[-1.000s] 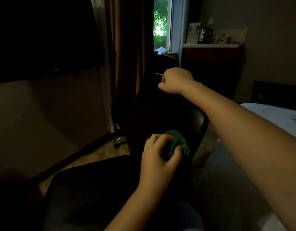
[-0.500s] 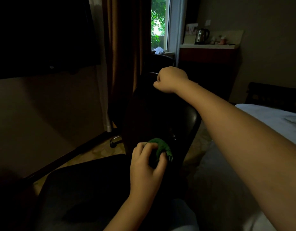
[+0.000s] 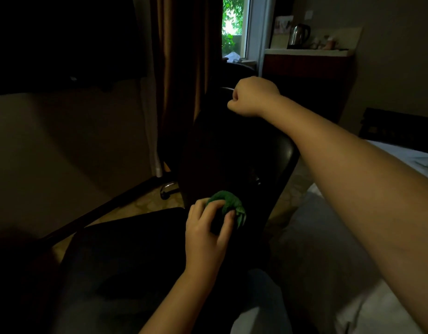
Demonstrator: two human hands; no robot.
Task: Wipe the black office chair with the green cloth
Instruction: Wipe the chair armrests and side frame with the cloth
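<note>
Now: a person is wiping the black office chair (image 3: pixel 232 153) low on its back, I think. The room is very dim.
Chair place: middle of the frame, back standing up, seat (image 3: pixel 135 249) dark and low at the lower left.
Cloth place: the green cloth (image 3: pixel 228 203) is in the lower middle of the frame. It is bunched up in a ball and pushed against the chair back, just above the seat.
Left hand (image 3: pixel 208 230): fingers and thumb are curled round the cloth and pinch it in a bunch.
Right hand (image 3: pixel 252 96): in the upper middle, made into a fist on the top edge of the chair back. It looks like it holds that edge, but it is too dark to see the fingertips.
Cloth feel: soft, light and squashy, I guess. It is best held in a bunch with one side pushed flat on the chair.
Chair feel: big, stiff and heavy, with a smooth shine on its right edge. A wheel (image 3: pixel 167 189) shows under it, so it may roll or spin. The top edge looks like the best place to hold it.
Room: a brown curtain (image 3: pixel 184 68) and a bright window (image 3: pixel 233 25) at the top. A kettle (image 3: pixel 300 34) sits on a counter (image 3: pixel 304 53) at the upper right, and a bed (image 3: pixel 405 155) is at the right.
Watch out: too hard a push may turn the chair away.
</note>
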